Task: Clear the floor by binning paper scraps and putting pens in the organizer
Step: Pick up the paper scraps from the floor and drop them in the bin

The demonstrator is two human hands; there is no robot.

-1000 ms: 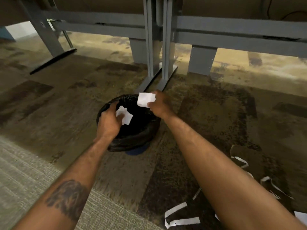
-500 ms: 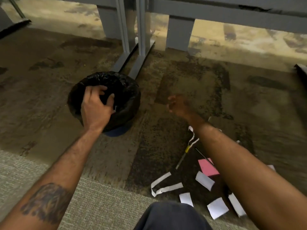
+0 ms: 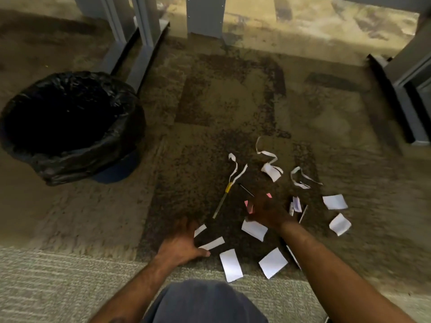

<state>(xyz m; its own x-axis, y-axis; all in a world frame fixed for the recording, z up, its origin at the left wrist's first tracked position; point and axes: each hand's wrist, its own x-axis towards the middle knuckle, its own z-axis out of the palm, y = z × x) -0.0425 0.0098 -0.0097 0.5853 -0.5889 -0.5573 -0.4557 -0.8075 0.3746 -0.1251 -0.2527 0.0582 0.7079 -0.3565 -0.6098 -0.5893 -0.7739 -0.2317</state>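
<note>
Left hand (image 3: 180,244): spread flat and low on the carpet, fingers apart, clamped on nothing; its fingertips touch a white strip (image 3: 211,243).
Right hand (image 3: 268,212): blurred, palm down over a pink note (image 3: 249,206); whether it has closed on anything cannot be told.
Paper scraps, between and below the hands: two white slips (image 3: 231,264) and (image 3: 272,262), plus a slip (image 3: 254,229) just under the right wrist.
Paper scraps, beyond the right hand: curled strips (image 3: 270,164) and (image 3: 300,178); two more slips (image 3: 334,201) and (image 3: 339,223) to its outer side.
Pens: one with a yellow band (image 3: 222,199) lies between the hands, farther out, touching a curled strip (image 3: 235,171); a thin dark one (image 3: 246,190) sits just ahead of the right hand; a pale stick (image 3: 303,213) beside it may be another.
Bin (image 3: 70,127): black-lined, open, well away beyond the left hand.
Organizer: not in view.
Progress: judged early; most litter still lies on the floor.
Risk, sorting: a scooped handful could carry a pen into the bin, since pens lie touching or among the paper.
Risk, grip: flat slips on carpet pile may slide rather than lift.
Risk, carry: loose curled strips could drop on the long reach to the bin.
</note>
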